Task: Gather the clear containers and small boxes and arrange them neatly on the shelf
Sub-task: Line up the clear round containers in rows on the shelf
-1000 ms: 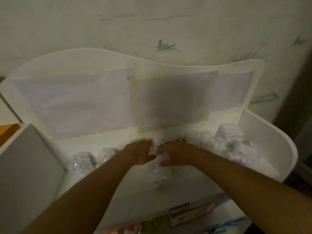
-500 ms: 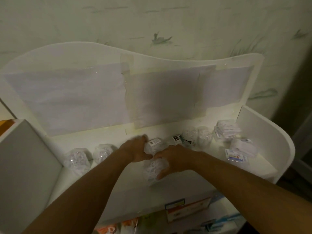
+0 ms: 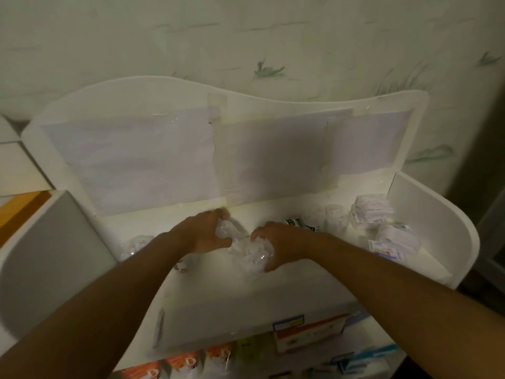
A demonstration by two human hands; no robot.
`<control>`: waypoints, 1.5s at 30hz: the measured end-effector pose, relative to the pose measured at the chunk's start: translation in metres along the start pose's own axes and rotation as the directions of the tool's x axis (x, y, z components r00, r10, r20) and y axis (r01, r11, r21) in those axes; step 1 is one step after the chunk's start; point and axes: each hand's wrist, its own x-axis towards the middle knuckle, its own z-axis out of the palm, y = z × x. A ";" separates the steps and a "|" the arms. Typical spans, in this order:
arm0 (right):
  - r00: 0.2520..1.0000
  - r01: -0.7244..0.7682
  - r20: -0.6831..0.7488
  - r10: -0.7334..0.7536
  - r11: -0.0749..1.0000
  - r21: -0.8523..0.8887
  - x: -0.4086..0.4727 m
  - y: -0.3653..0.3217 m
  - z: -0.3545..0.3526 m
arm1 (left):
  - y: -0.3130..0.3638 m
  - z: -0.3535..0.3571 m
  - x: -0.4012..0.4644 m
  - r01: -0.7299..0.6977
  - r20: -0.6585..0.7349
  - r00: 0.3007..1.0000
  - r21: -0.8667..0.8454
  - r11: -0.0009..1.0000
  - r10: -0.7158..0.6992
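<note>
Gripping one clear plastic container in the right hand and another in the left hand mid-shelf, a person handles likely light, slippery, crushable tubs best held around their sides.
</note>
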 end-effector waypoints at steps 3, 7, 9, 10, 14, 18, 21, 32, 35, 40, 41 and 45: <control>1.000 -0.007 -0.020 0.007 1.000 0.011 0.005 -0.004 -0.011 | -0.004 -0.012 -0.012 0.011 -0.022 1.000 0.064 0.998 -0.009; 0.999 -0.010 -0.032 0.010 1.000 0.002 0.010 -0.013 -0.021 | -0.009 -0.028 -0.025 0.025 -0.056 0.998 0.087 0.996 -0.020; 1.000 -0.008 -0.028 0.008 1.000 -0.004 0.013 -0.019 -0.025 | -0.011 -0.031 -0.034 0.033 -0.060 0.998 0.075 0.997 -0.029; 1.000 -0.008 -0.026 0.008 1.000 -0.001 0.015 -0.022 -0.024 | -0.012 -0.031 -0.041 0.047 -0.054 0.998 0.057 0.997 -0.044; 1.000 0.017 0.004 -0.017 1.000 -0.017 0.015 -0.043 -0.016 | -0.026 -0.029 -0.067 0.136 0.023 0.990 0.064 0.989 -0.138; 0.999 0.053 0.010 -0.053 0.999 0.010 0.016 -0.075 -0.005 | -0.048 -0.031 -0.092 0.188 0.138 0.970 0.102 0.977 -0.201; 0.998 0.064 0.023 -0.064 0.998 0.009 0.018 -0.102 0.005 | -0.069 -0.031 -0.108 0.191 0.126 0.970 0.124 0.974 -0.207; 0.998 0.056 -0.031 -0.060 0.990 -0.133 0.028 -0.172 0.034 | -0.105 -0.010 -0.150 0.218 0.069 0.970 0.188 0.958 -0.235; 0.998 0.027 -0.058 -0.036 0.988 -0.153 0.030 -0.177 0.040 | -0.109 -0.005 -0.155 0.208 0.053 0.973 0.203 0.957 -0.223; 0.998 0.013 -0.061 -0.022 0.989 -0.145 0.032 -0.181 0.049 | -0.117 -0.001 -0.157 0.196 0.025 0.979 0.188 0.962 -0.204; 0.998 0.012 -0.066 -0.021 0.990 -0.144 0.034 -0.182 0.050 | -0.118 -0.001 -0.158 0.194 0.018 0.980 0.188 0.963 -0.201; 0.997 -0.001 -0.076 -0.011 0.989 -0.149 0.040 -0.185 0.054 | -0.118 0.002 -0.158 0.200 -0.016 0.979 0.195 0.960 -0.201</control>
